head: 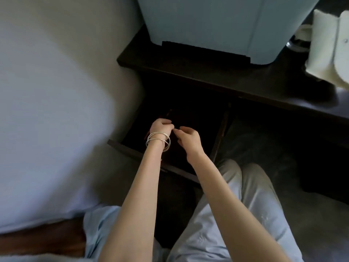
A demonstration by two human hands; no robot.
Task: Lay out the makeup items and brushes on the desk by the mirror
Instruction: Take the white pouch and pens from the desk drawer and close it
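— At frame centre, both hands reach into the open drawer point(132, 146) — why?
— Probably fetching makeup; too dark to see any. Left hand point(160, 126) and right hand point(188, 138) curl, grips unclear. Desk point(245, 82) sits above.

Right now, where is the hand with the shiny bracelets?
In the head view, the left hand with the bracelets is near the middle, reaching into the open dark drawer, right beside the right hand.
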